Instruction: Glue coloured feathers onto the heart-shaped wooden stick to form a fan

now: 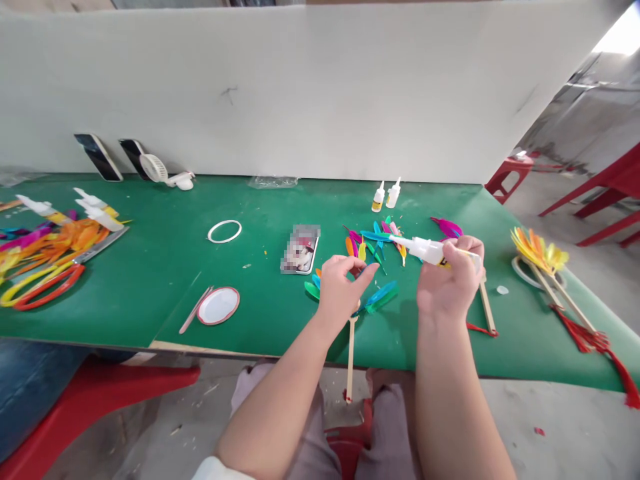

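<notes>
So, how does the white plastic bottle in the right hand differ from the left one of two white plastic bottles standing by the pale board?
The held bottle tilts nearly sideways, nozzle pointing left; the standing bottle is upright. The right hand grips the held bottle above the green table; the standing bottle rests on the table. Both have white nozzles.

Table (270, 320): scissors (83, 258) far left | flat phone (301, 249) left of loose feathers (363, 251) | 2 bottles (379, 199) behind feathers

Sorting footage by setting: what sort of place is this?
Probably a small craft workshop: a long green-topped worktable carries loose multicoloured feathers and several white plastic nozzle-tipped bottles.
</notes>
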`<state>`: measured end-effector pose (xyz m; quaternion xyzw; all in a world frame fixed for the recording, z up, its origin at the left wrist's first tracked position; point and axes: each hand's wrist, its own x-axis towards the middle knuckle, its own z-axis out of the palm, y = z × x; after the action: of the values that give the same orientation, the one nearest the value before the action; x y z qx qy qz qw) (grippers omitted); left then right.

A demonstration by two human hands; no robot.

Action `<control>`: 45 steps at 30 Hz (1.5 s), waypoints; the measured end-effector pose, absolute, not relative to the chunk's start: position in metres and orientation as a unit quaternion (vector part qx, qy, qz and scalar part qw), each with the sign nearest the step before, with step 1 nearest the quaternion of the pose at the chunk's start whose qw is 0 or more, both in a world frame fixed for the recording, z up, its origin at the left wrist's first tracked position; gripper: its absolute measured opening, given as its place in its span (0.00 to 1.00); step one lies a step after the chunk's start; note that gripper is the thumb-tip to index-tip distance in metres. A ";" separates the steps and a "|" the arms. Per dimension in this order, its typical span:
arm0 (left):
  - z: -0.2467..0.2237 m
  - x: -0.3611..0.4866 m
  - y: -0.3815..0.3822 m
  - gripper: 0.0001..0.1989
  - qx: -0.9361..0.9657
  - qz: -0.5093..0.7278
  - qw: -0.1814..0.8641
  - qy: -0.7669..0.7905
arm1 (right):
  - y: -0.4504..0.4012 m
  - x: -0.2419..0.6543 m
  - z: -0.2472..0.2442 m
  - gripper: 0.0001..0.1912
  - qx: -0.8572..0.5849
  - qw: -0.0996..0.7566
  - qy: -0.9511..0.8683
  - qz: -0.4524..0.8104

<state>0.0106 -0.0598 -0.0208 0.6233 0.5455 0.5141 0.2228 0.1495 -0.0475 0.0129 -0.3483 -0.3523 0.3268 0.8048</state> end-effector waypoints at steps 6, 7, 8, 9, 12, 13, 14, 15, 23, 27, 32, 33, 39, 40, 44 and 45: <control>-0.028 0.021 -0.062 0.12 0.668 0.491 0.226 0.511 | -0.042 0.159 0.007 0.10 -0.338 0.799 -0.337 0.366; -0.028 0.023 -0.062 0.11 0.679 0.480 0.227 0.507 | -0.040 0.160 0.006 0.09 -0.343 0.798 -0.329 0.371; -0.028 0.024 -0.063 0.11 0.689 0.468 0.228 0.505 | -0.038 0.162 0.005 0.08 -0.350 0.796 -0.325 0.372; -0.027 0.025 -0.063 0.11 0.697 0.457 0.229 0.503 | -0.037 0.163 0.004 0.08 -0.357 0.794 -0.324 0.371; -0.027 0.028 -0.064 0.10 0.712 0.435 0.234 0.499 | -0.035 0.166 0.002 0.10 -0.353 0.801 -0.313 0.368; -0.027 0.029 -0.064 0.10 0.716 0.429 0.238 0.496 | -0.036 0.167 0.002 0.10 -0.343 0.808 -0.307 0.369; -0.028 0.029 -0.064 0.09 0.719 0.426 0.243 0.492 | -0.037 0.167 0.003 0.10 -0.332 0.813 -0.301 0.372; -0.029 0.030 -0.064 0.09 0.721 0.424 0.248 0.489 | -0.038 0.167 0.003 0.10 -0.321 0.816 -0.297 0.378; -0.031 0.029 -0.065 0.11 0.712 0.415 0.279 0.493 | -0.040 0.162 0.008 0.09 -0.312 0.807 -0.304 0.399; -0.030 0.030 -0.065 0.10 0.713 0.404 0.278 0.502 | -0.039 0.161 0.009 0.08 -0.292 0.826 -0.281 0.392; -0.031 0.030 -0.065 0.09 0.705 0.413 0.272 0.509 | -0.040 0.156 0.008 0.08 -0.325 0.826 -0.307 0.342; -0.031 0.030 -0.066 0.09 0.705 0.417 0.268 0.507 | -0.040 0.155 0.008 0.08 -0.336 0.824 -0.314 0.331; -0.027 0.028 -0.066 0.08 0.689 0.464 0.233 0.506 | -0.042 0.150 0.007 0.09 -0.393 0.802 -0.360 0.270; -0.027 0.027 -0.066 0.08 0.682 0.475 0.225 0.508 | -0.043 0.150 0.008 0.10 -0.402 0.803 -0.360 0.255; -0.027 0.022 -0.063 0.09 0.677 0.494 0.198 0.508 | -0.046 0.154 0.009 0.17 -0.457 0.792 -0.351 0.203; -0.027 0.022 -0.062 0.09 0.683 0.492 0.191 0.505 | -0.047 0.155 0.008 0.19 -0.472 0.785 -0.349 0.198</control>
<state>0.0215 -0.0622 -0.0273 0.6825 0.5054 0.4923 0.1907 0.1546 -0.0469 0.0081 -0.4716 -0.3487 0.1976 0.7854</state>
